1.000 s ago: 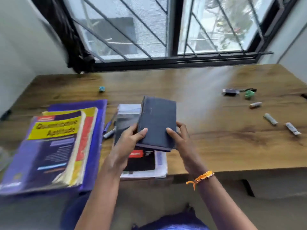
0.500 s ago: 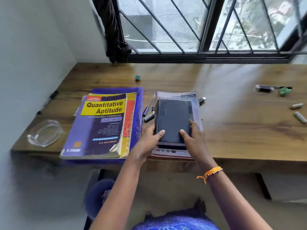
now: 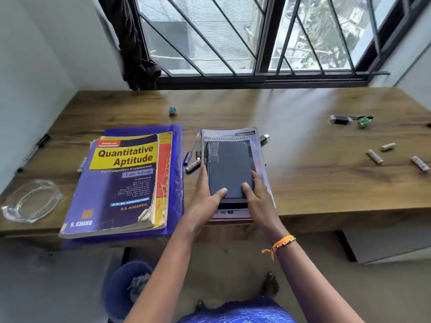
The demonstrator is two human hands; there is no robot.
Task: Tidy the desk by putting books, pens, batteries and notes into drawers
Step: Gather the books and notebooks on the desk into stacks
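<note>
While both hands grip it, the dark diary [image 3: 229, 169] lies flat on top of a small stack of books near the front edge of the wooden desk [image 3: 303, 183]. The left hand [image 3: 206, 197] holds its left edge, thumb laid across the matte, plain cover; the right hand [image 3: 257, 198] holds the right edge in the same way, thumb on top. An orange thread band circles the right wrist.

Directly beneath the diary is a spiral-bound notebook [image 3: 256, 145] with a pale cover; the handwritten-style word at its top right appears to read "Classmate". Further books under it show only as thin edges.

Left of the stack, a thick paperback [image 3: 121, 183] with worn, curled page corners rests on a glossy blue plastic folder [image 3: 177, 159]. Its cover reads "Quantitative Aptitude", "For Competitive Examinations", "(Fully Solved)", "R.S. AGGARWAL" and "S. CHAND".

Between folder and stack lie a blue pen [image 3: 192, 148] and a cylindrical battery [image 3: 193, 166]. Three more batteries [image 3: 375, 156] lie scattered well apart at the right of the grained brown desktop. A clear glass dish [image 3: 32, 201], oval and thick-rimmed, sits at the front left corner.
</note>
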